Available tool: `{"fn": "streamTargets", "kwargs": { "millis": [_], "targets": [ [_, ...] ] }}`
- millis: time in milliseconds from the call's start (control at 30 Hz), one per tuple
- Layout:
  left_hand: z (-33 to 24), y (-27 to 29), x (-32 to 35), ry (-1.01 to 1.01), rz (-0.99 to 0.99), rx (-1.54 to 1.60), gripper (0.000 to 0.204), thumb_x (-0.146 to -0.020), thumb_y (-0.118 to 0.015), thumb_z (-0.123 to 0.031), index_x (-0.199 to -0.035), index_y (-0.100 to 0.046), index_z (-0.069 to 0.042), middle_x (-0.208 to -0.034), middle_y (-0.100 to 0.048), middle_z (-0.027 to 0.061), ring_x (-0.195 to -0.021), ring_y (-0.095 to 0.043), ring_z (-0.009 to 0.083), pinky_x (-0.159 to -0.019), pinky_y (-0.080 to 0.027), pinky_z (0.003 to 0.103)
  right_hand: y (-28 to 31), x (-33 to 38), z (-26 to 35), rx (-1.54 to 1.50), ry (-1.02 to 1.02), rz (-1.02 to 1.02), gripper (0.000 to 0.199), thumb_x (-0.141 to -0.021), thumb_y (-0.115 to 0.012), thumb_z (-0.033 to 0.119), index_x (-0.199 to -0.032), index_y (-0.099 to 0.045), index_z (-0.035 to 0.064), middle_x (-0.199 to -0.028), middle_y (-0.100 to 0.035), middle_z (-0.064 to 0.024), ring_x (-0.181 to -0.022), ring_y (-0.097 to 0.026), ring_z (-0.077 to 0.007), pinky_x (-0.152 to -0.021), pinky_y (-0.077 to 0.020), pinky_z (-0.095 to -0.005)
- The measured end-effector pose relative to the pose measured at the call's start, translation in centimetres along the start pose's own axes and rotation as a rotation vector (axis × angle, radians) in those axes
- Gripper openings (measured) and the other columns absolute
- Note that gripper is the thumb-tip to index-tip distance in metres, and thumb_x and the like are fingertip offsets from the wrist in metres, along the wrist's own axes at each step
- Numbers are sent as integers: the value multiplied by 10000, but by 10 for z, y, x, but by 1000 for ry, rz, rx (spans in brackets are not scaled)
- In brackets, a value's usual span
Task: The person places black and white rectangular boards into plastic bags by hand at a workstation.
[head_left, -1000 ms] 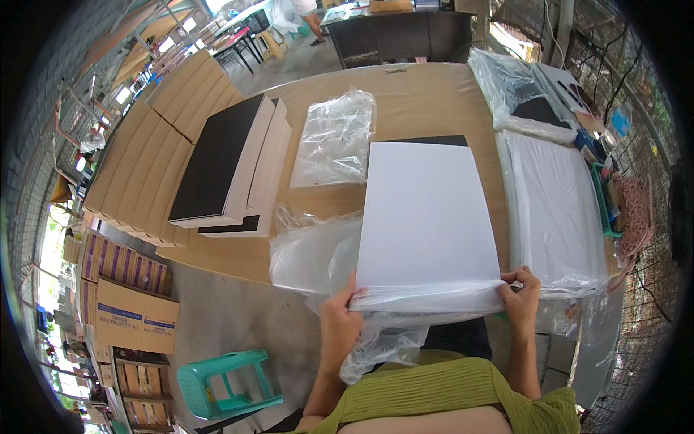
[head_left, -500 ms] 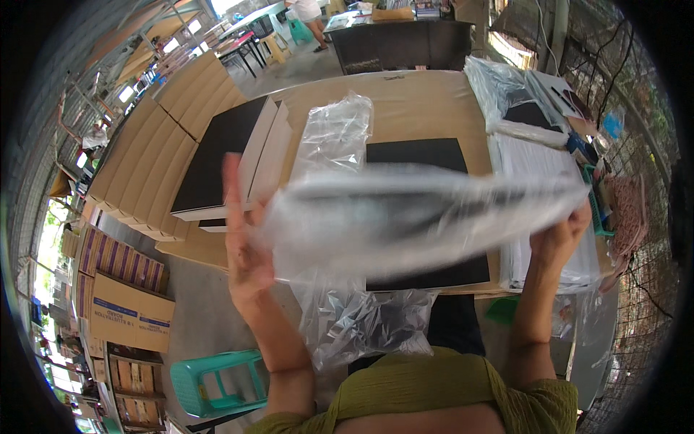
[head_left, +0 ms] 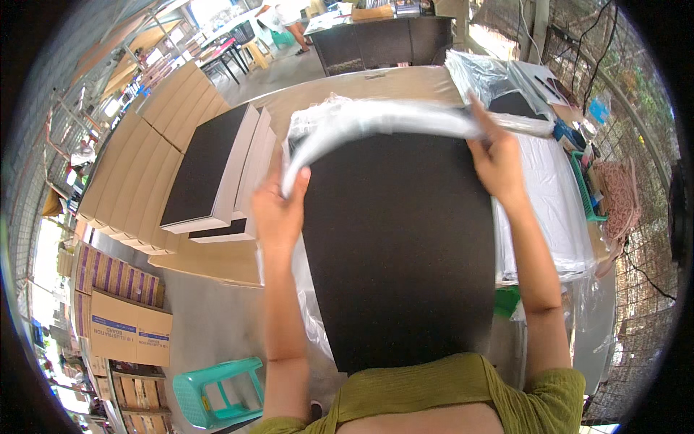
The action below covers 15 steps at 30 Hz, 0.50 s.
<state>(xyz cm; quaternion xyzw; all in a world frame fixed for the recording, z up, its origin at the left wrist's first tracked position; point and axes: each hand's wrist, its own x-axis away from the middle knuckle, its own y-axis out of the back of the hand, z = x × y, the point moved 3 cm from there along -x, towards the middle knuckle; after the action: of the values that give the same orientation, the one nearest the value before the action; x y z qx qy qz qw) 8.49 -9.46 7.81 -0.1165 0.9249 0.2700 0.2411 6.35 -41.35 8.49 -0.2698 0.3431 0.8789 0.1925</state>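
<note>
A large stack of black-faced boards (head_left: 401, 246) with white edges spans the space between my hands, its far edge bowed upward and blurred by motion. The fingers and thumb of my left hand (head_left: 280, 213) close on its far left corner. At the far right corner my right hand (head_left: 501, 159) grips the stack, with the index finger stretched upward. The black face tilts toward me, and its near edge reaches close to my body. Clear plastic (head_left: 314, 322) shows along the left side, mostly hidden beneath the boards.
More black-topped stacks (head_left: 210, 163) lie on the table's left, beside rows of brown cartons (head_left: 130, 159). Plastic-covered white sheets (head_left: 542, 202) lie on the right, near a green basket (head_left: 585, 188). A green stool (head_left: 217, 394) stands on the floor at the lower left.
The held stack has turned from nearly edge-on to showing its black face toward me. My right hand has moved up and left; my left hand has shifted slightly right and closed on the corner.
</note>
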Motion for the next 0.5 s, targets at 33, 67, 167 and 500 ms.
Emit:
{"fn": "streamTargets", "kwargs": {
  "millis": [33, 67, 167, 500],
  "targets": [
    [32, -9, 15, -4, 45, -190, 420, -875, -643, -149, -1250, -570, 26, -988, -686, 191, -894, -652, 283, -827, -479, 361, -15, 14, -17, 30, 42, -12, 552, -788, -542, -69, -1327, -502, 47, -1173, -587, -234, -994, -623, -370, -838, -495, -400],
    [61, -18, 30, -11, 93, -378, 419, -875, -622, -127, -1271, -562, -2, -978, -677, 235, -881, -656, 337, -805, -485, 385, -30, 28, -38, 66, 78, -26, 515, -794, -486, -100, -1280, -556, 56, -1105, -613, -230, -926, -627, -394, -794, -502, -426],
    [80, -23, 89, 112, 223, -415, 549, -812, -526, 18, -1348, -507, -102, -884, -621, 293, -833, -616, 433, -751, -482, 443, -46, 93, -54, 10, -40, 137, 492, -800, -466, -107, -1238, -598, 74, -1015, -622, -260, -903, -633, -398, -776, -503, -399],
    [60, 39, 222, 293, 488, -409, 629, -831, -501, 14, -1427, -404, -163, -749, -629, 229, -648, -610, 426, -598, -473, 462, 24, 216, 13, -60, -378, 373, 396, -786, -522, -108, -1116, -672, 50, -919, -669, -208, -789, -677, -299, -707, -507, -309]
  ]
}}
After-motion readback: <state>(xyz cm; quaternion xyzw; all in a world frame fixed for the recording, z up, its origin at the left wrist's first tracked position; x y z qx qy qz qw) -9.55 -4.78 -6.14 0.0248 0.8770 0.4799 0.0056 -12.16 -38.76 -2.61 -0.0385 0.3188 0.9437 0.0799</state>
